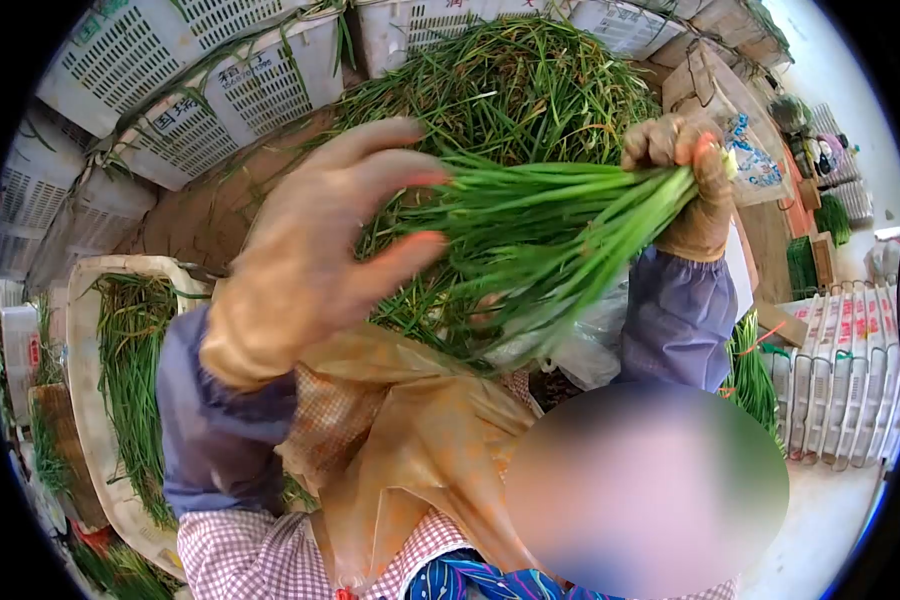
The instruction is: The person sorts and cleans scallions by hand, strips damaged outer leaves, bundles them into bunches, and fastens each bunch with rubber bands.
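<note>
My right hand (pixel 685 180), in a tan glove with reddish fingertips, is closed round the pale root end of a bunch of long green stalks (pixel 560 210). The leaves fan out from it to the left, slightly blurred. My left hand (pixel 320 240), in the same kind of glove, is raised at the left of the bunch; its thumb and fingers are spread, with nothing between them, and motion blurs it. Behind the bunch lies a large heap of loose green stalks (pixel 515 90), some of them yellowed.
White slatted crates (pixel 235 95) line the back and left. A pale tub (pixel 85 350) of greens stands at my left. A translucent bin (pixel 705 95) is at the back right, stacked white baskets (pixel 840 380) at the right. A tan plastic apron (pixel 420 410) covers my lap.
</note>
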A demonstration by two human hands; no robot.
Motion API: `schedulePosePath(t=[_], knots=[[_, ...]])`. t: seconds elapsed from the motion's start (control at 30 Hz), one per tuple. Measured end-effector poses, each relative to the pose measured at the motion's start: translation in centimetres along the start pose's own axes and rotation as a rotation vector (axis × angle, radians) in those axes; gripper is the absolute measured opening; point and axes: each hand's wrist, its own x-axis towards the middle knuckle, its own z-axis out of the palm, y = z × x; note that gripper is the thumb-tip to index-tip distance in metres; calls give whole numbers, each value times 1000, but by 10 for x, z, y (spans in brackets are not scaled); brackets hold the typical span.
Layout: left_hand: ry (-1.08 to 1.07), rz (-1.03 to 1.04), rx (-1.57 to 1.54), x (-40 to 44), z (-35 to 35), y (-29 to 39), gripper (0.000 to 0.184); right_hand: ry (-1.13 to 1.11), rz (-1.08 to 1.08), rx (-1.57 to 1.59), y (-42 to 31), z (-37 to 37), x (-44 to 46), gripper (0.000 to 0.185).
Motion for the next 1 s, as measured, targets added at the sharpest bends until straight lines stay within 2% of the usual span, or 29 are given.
schedulePosePath(t=[0.03, 0.13, 0.17, 0.2, 0.23, 0.27, 0.3, 0.33, 0.37, 0.4, 0.47, 0.5, 0.57, 0.63, 0.7, 0.77, 0.8, 0.87, 0.97, 1.0], knots=[[-16, 78, -31, 13, 10, 6, 40, -44, 47, -5, -5, 20, -3, 23], [11, 270, -72, 32, 62, 12, 37, -213, 7, 132, -9, 16, -5, 23], [-1, 309, -97, 31, 81, 9, 35, -206, 10, 124, -14, 21, -6, 23], [-110, 300, -259, 28, 96, -4, 31, -5, 12, 88, -19, 23, -8, 23], [-206, 253, -201, 19, 105, -18, 28, 197, 11, 50, -26, 22, -12, 23], [-322, 209, -44, 7, 111, -41, 28, 246, 29, -36, -29, 13, -13, 22], [-612, -64, 135, -2, 103, -54, 28, 348, 41, -95, -29, 6, -17, 22], [-804, -210, 405, -15, 102, -82, 29, 349, 72, -74, -28, 2, -21, 20], [-822, -169, 631, -39, 89, -114, 21, 347, 104, -49, -25, 2, -23, 19], [-973, -382, 779, -40, 77, -129, 26, 351, 104, -41, -23, 4, -24, 19], [-573, -314, 560, -44, 35, -122, 25, 357, 101, -145, -16, 13, -27, 16], [-313, -257, 280, -39, 26, -114, 23, 360, 107, -139, -10, 14, -25, 16], [-56, -558, -263, -13, 20, -72, 19, 368, 15, -176, 0, 14, -21, 13], [153, -389, -541, 1, 34, -47, 17, 381, 59, -146, 5, 21, -19, 12], [243, -162, -539, 9, 57, -29, 17, 453, 125, -184, 12, 26, -22, 11], [257, 78, -236, 18, 66, -3, 23, 497, 155, -170, 21, 28, -24, 11], [257, 78, -241, 20, 72, 2, 23, 498, 175, -178, 23, 31, -24, 11], [164, 304, 57, 23, 83, 7, 28, 514, 195, -181, 25, 36, -26, 10], [149, 301, 220, 31, 97, 9, 29, 523, 220, -186, 28, 35, -27, 10], [132, 297, 250, 32, 101, 6, 24, 545, 230, -178, 29, 35, -28, 10]])
